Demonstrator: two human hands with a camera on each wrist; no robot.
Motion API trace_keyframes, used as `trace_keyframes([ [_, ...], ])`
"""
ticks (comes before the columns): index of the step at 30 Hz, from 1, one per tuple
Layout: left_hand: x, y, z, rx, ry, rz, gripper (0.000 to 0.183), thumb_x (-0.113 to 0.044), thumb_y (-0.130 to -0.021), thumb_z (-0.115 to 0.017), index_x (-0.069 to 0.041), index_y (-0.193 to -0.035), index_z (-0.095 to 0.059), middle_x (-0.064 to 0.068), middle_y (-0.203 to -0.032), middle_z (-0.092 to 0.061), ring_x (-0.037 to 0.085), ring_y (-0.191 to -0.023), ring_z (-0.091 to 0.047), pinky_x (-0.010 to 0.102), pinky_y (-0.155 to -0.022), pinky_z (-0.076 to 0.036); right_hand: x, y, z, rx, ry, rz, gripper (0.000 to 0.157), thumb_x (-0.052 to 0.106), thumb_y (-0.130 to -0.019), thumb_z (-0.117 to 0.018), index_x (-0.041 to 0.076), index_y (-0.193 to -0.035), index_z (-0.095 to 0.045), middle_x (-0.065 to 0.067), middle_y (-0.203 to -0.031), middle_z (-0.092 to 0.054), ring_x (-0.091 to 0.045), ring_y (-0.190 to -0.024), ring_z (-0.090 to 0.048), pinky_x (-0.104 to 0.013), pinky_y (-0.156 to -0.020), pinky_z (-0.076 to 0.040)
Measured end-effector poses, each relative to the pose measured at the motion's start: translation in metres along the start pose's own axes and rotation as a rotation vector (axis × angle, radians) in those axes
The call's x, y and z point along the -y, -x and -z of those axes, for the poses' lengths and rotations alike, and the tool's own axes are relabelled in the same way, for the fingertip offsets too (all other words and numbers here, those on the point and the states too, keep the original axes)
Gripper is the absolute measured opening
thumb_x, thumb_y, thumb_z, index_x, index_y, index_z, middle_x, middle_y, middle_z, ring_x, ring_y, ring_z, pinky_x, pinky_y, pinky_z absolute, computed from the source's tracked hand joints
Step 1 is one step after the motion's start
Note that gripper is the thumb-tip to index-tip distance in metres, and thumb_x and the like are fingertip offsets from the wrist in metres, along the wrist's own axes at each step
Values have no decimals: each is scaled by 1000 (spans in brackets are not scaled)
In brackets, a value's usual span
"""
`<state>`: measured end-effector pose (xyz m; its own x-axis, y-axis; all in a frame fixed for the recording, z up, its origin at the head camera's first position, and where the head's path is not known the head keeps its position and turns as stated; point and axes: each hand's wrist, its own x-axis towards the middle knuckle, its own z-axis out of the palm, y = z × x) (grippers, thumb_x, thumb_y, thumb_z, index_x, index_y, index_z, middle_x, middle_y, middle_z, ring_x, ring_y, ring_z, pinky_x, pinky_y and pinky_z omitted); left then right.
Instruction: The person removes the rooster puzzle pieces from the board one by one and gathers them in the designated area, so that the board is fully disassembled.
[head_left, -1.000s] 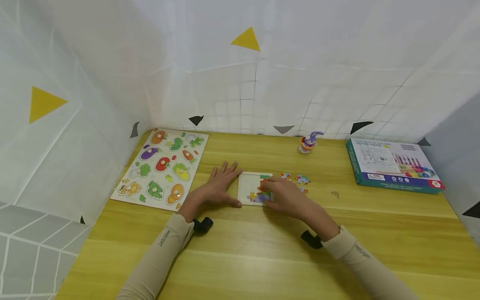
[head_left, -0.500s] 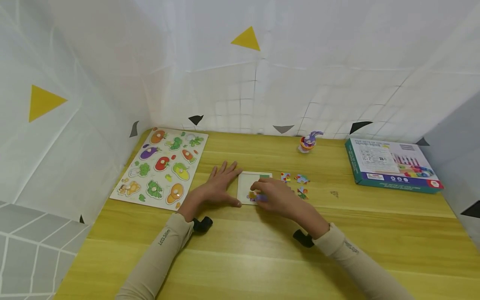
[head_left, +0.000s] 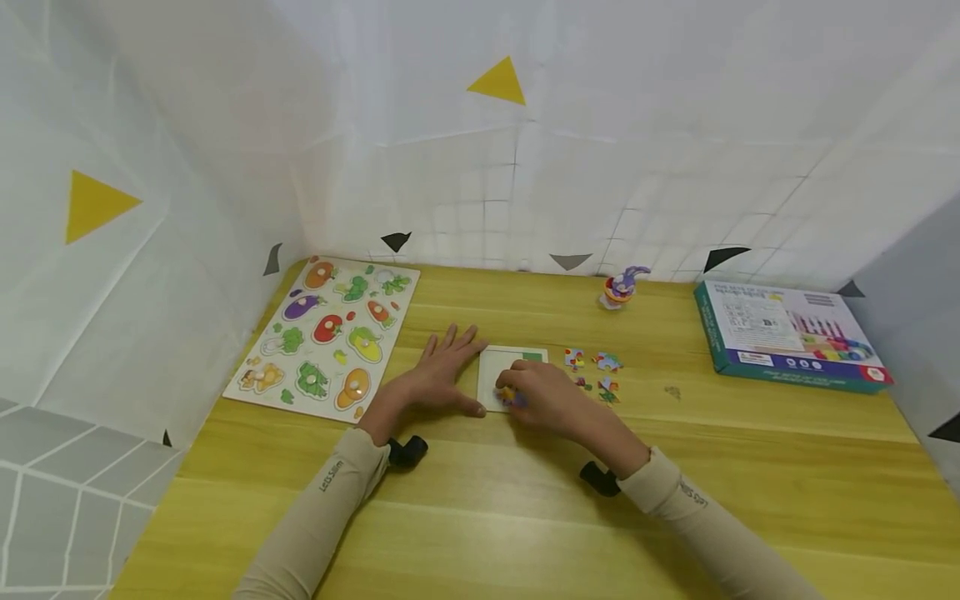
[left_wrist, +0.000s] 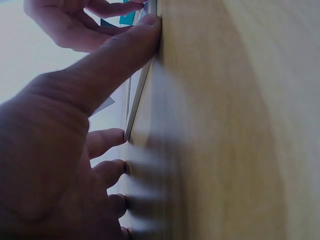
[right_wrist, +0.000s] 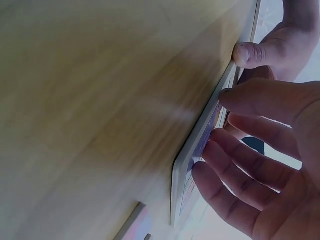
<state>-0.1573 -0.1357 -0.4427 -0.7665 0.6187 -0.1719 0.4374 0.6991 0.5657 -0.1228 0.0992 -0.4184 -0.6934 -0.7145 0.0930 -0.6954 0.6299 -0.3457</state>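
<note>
Touches the tray (head_left: 492, 364) at frame centre with spread fingers of the left hand (head_left: 435, 380); rests bent fingers of the right hand (head_left: 550, 397) on puzzle pieces (head_left: 507, 397). Cannot tell if pinching.

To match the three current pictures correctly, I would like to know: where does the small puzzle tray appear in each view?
Head: small puzzle tray just below and right of centre, partly hidden by the right hand.
Left wrist: only its thin slanted edge, upper half, left of centre.
Right wrist: slanting, its near rim right of centre.
Shared landmark: left thumb, at the tray's edge.
</note>
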Motion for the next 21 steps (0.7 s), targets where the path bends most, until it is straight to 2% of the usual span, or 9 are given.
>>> trace_keyframes([
  [7, 0, 0, -1, -1, -8, 1, 110, -53, -78, -82, -16, -161, -21, 9, -167, -1, 33, -151, 11, 55, -117, 9, 1, 0, -2, -2, -6, -8, 26, 7, -78, -81, 9, -103, -74, -4, -93, -66, -17, -81, -61, -36, -72, -52],
  [14, -1, 1, 0, -8, -3, -9, 110, -52, -78, -83, -14, -161, -22, 11, -167, -2, 36, -151, 11, 57, -117, 8, 2, -1, -2, -12, 10, -27, 25, 6, -77, -83, 11, -100, -76, -3, -90, -61, -15, -76, -52, -32, -65, -47],
  [21, 0, 1, 0, -6, -13, -8, 109, -53, -78, -82, -15, -161, -22, 11, -167, -2, 36, -151, 10, 58, -117, 7, 4, 1, -3, -32, 18, -44, 23, 8, -77, -85, 13, -96, -73, -1, -91, -57, -15, -79, -51, -31, -65, -47],
])
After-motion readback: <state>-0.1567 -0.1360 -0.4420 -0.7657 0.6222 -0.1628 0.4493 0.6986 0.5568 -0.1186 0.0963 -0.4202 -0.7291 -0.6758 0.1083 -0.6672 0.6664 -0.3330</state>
